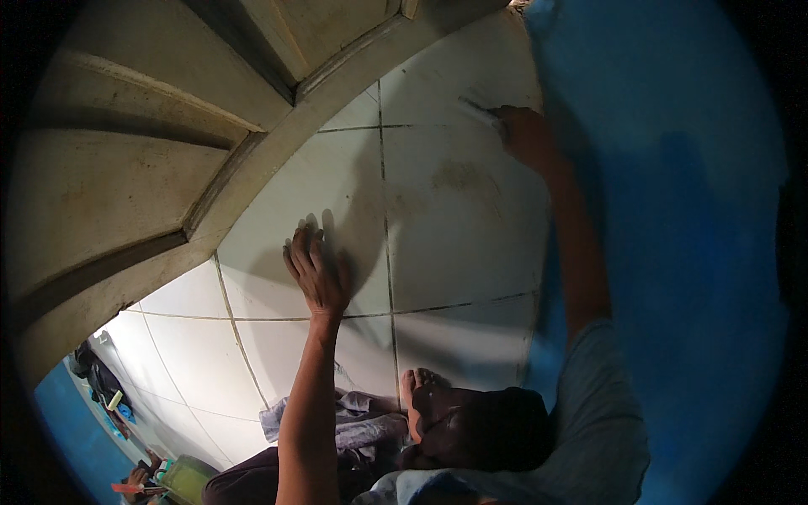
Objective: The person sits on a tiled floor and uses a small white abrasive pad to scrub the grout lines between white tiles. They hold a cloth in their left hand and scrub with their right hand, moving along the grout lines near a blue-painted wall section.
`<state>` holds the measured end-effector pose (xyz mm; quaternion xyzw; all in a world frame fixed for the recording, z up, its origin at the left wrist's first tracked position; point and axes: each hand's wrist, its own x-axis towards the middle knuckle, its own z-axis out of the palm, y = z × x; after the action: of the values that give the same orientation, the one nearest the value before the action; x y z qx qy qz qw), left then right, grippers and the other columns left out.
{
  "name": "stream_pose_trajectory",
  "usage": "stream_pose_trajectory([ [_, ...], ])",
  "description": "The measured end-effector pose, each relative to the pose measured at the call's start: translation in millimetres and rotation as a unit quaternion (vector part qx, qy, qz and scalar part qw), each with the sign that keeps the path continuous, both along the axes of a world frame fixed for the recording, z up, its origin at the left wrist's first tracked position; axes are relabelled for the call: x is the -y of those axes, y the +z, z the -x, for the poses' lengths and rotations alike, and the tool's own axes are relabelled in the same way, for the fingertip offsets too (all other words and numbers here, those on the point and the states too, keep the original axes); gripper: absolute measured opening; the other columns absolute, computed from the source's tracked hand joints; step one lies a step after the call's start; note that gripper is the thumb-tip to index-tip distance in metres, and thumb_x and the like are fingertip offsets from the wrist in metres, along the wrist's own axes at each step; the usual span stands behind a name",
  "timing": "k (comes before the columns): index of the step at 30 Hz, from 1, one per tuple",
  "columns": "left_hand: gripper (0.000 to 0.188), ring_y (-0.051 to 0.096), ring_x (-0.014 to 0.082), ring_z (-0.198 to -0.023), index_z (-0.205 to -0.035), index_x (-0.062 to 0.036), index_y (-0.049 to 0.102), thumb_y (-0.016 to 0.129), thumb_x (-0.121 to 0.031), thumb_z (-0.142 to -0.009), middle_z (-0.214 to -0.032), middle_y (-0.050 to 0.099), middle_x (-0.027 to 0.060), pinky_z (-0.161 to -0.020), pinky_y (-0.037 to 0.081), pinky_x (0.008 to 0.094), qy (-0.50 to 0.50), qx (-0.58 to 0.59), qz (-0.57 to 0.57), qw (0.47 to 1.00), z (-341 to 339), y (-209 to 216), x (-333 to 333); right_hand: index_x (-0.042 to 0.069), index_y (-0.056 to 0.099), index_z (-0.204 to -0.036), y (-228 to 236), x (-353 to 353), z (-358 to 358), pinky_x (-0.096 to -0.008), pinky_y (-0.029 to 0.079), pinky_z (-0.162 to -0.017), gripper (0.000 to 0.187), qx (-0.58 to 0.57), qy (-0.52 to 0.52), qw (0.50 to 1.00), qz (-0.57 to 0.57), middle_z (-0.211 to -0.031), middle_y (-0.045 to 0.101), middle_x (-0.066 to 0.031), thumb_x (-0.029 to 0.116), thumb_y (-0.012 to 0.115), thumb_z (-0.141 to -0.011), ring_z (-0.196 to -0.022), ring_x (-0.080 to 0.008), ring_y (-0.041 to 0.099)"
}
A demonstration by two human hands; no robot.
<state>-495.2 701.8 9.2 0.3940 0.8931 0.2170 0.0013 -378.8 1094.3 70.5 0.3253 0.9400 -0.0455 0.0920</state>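
My left hand (316,269) has its fingers spread, palm down, low over the white tile floor (311,189). Its shadow falls beside it; I cannot tell whether it touches the tiles. Farther off on the right, my right hand (528,139) is closed round a thin, pale, flat scraper-like tool (480,110). The tool's free end points left, close to the floor, and its handle is mostly hidden in my fingers. Nearer to me than the tool, a brownish smudge (459,175) marks a tile.
A panelled wooden door (135,185) fills the upper left. The blue wall (682,219) rises close along my right arm. My bare foot (414,400) and a greyish cloth (358,421) are near the bottom. A yellowish-green container (189,481) and a dark bag (103,379) lie lower left.
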Motion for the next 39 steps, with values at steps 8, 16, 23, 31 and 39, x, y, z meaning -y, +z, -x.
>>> stream_pose_trajectory([
  [8, 0.054, 0.031, 0.0361, -0.129, -0.125, -0.0035, 0.041, 0.058, -0.02, -0.076, -0.134, 0.037, 0.0201, -0.108, 0.016, 0.0543, 0.023, 0.011, -0.023, 0.999, -4, 1, -5, 0.003, 0.059, -0.113, 6, -42, 13, -0.0406, 0.046, -0.084, 0.03, 0.021, -0.091, 0.996, -0.016, -0.103, 0.061, -0.0188, 0.01, 0.048, -0.086, -0.095, -0.0315, 0.06],
  [16, 0.056, 0.03, 0.0359, -0.13, -0.126, -0.004, 0.04, 0.057, -0.019, -0.075, -0.135, 0.037, 0.0189, -0.109, 0.014, 0.0531, 0.053, 0.015, -0.04, 0.998, -4, -2, 3, 0.003, 0.06, -0.109, -7, 101, 0, -0.0408, 0.047, -0.085, 0.03, 0.003, 0.108, 0.993, 0.044, -0.101, 0.061, -0.0172, 0.0, 0.052, -0.08, -0.092, -0.0321, 0.06],
  [23, 0.056, 0.032, 0.0359, -0.128, -0.126, -0.0031, 0.039, 0.058, -0.019, -0.075, -0.135, 0.037, 0.0189, -0.109, 0.016, 0.0533, 0.034, 0.01, -0.031, 0.999, -4, -4, -2, 0.007, 0.061, -0.106, -24, -55, 27, -0.0422, 0.048, -0.077, 0.027, -0.104, 0.003, 0.989, -0.108, -0.094, 0.062, -0.0143, 0.007, 0.052, -0.081, -0.086, -0.0327, 0.06],
  [31, 0.058, 0.032, 0.0367, -0.128, -0.127, -0.0018, 0.039, 0.057, -0.018, -0.074, -0.135, 0.037, 0.0195, -0.108, 0.016, 0.0539, 0.031, 0.005, -0.037, 0.999, -5, 0, -2, 0.006, 0.062, -0.106, -30, 59, 65, -0.0443, 0.05, -0.074, 0.033, -0.104, 0.184, 0.977, 0.016, -0.093, 0.062, -0.0163, -0.002, 0.053, -0.074, -0.083, -0.0338, 0.061],
  [39, 0.056, 0.032, 0.0367, -0.128, -0.126, -0.002, 0.039, 0.056, -0.014, -0.074, -0.133, 0.038, 0.0199, -0.108, 0.016, 0.0539, 0.03, 0.005, -0.037, 0.999, -3, 1, -1, 0.004, 0.064, -0.101, -11, 50, 55, -0.0425, 0.05, -0.077, 0.026, -0.16, 0.151, 0.975, 0.031, -0.095, 0.063, -0.0157, 0.002, 0.055, -0.076, -0.083, -0.0336, 0.061],
])
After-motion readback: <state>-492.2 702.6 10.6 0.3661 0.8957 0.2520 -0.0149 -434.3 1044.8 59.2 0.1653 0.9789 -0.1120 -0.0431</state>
